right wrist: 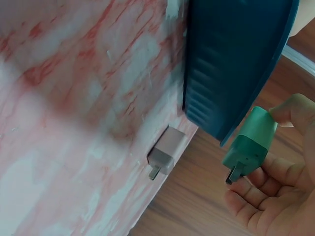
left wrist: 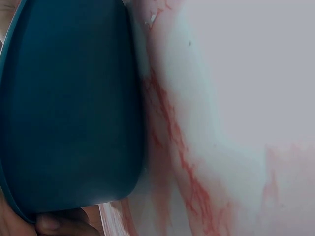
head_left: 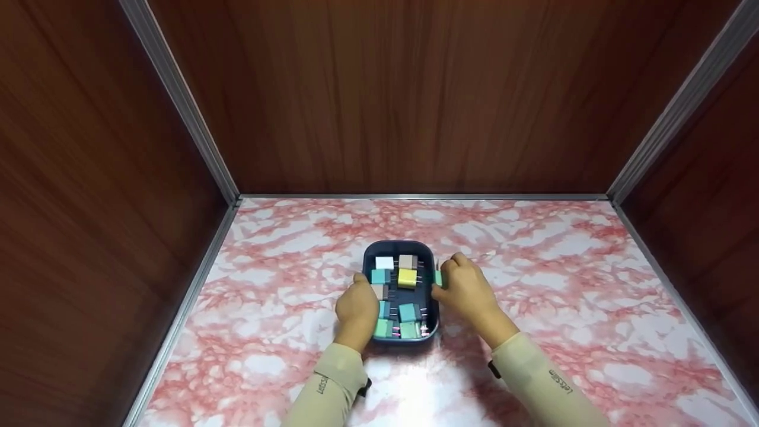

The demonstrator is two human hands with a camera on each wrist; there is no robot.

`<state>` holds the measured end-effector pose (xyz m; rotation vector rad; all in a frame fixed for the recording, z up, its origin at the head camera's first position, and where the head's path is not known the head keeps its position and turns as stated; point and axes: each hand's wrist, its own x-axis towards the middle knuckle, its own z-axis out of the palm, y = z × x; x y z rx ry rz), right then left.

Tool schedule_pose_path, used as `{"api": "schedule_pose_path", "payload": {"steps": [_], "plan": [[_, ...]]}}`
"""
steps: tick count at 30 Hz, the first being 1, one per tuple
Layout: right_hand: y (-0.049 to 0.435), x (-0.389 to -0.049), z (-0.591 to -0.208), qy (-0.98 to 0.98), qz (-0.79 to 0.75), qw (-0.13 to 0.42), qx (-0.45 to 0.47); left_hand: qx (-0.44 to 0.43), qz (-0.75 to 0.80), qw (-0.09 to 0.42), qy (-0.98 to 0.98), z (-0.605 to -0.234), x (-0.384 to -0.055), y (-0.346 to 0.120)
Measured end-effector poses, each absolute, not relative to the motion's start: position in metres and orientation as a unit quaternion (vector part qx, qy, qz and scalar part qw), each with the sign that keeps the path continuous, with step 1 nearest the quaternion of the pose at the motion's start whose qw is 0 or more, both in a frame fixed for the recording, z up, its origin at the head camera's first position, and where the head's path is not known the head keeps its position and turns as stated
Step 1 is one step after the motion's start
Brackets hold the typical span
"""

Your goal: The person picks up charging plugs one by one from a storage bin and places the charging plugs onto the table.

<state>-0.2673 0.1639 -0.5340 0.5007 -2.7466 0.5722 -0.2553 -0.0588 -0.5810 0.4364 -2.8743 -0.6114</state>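
Observation:
A dark blue oblong plastic bin (head_left: 407,296) sits on the table between both hands. Inside lie several wall chargers with metal prongs, among them a white charger (head_left: 384,263), a beige charger (head_left: 407,262), a yellow charger (head_left: 407,277) and a teal charger (head_left: 409,312). My left hand (head_left: 357,308) grips the bin's left side, its thumb up at the rim; the left wrist view shows fingers (left wrist: 61,224) against the bin's end. Just off the right rim, my right hand (head_left: 471,292) pinches a green charger (right wrist: 253,137) between thumb and fingers, prongs pointing out.
A pinkish-grey charger (right wrist: 167,147) lies on the table beside the bin in the right wrist view. The marbled red-and-white table (head_left: 284,267) is closed in by a dark wood panel (head_left: 415,101) at the back and more panels on both sides, with metal edging.

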Motion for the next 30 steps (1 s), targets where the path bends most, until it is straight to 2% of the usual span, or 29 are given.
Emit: {"api": "schedule_pose_path", "payload": {"steps": [10, 21, 30], "plan": [[0.176, -0.274, -0.541, -0.953, 0.204, 0.156, 0.161, 0.143, -0.198, 0.095, -0.965, -0.583, -0.255, -0.058], [0.179, -0.278, -0.550, -0.958, 0.199, 0.143, 0.151, 0.148, -0.202, 0.095, -0.964, -0.581, -0.255, -0.058], [0.178, -0.282, -0.556, -0.959, 0.200, 0.134, 0.148, 0.157, -0.204, 0.077, -0.963, -0.581, -0.256, -0.058]]}}
